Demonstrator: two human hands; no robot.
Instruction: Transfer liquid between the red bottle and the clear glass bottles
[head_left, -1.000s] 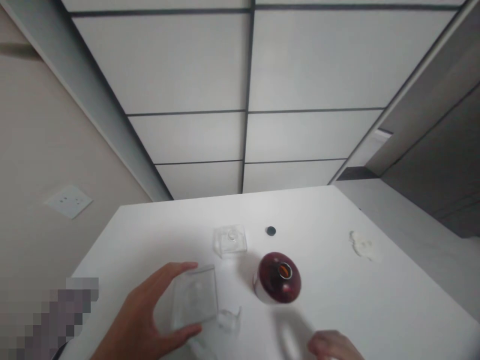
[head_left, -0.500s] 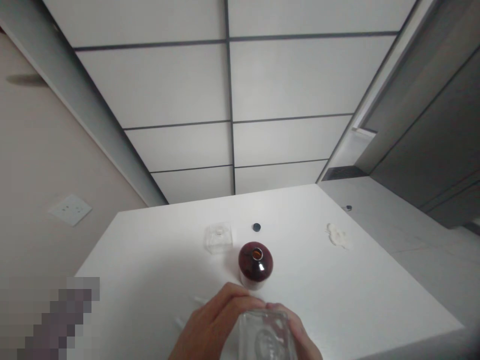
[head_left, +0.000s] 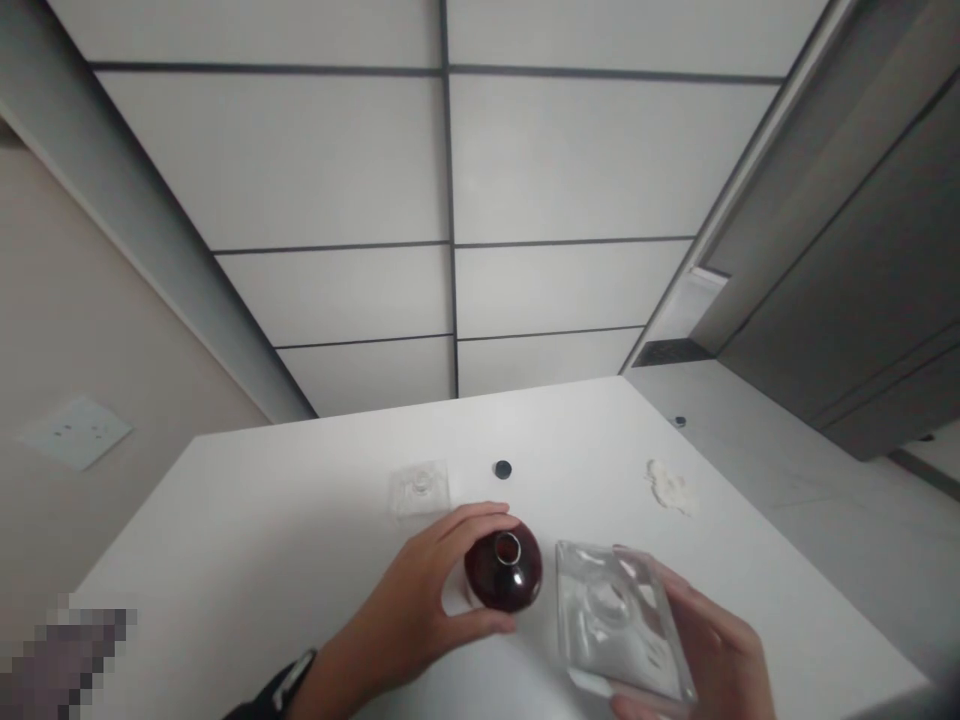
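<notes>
My left hand [head_left: 405, 605] curves round the side of a dark red-brown bottle [head_left: 517, 588] standing on the white table. The bottle's round mouth is uncapped and faces up. In my right hand [head_left: 716, 640] is a clear square container [head_left: 619, 635], tilted, with a round shape in its middle. My fingers grip its right side, and it is apart from the bottle. Behind the bottle lies a small black cap [head_left: 503, 469]. A second clear square piece [head_left: 420, 488] with a round centre sits to the left of the cap.
The white table [head_left: 285, 500] runs back to a panelled white front [head_left: 360, 290]. A crumpled whitish piece [head_left: 669, 487] lies near its right edge. On the left wall is a socket plate [head_left: 81, 433]. A pixelated patch covers the lower left corner.
My hands have moved apart. The left has let go of the clear container and taken hold of the bottle. My right hand has carried the container to the right and up. The view has shifted slightly.
</notes>
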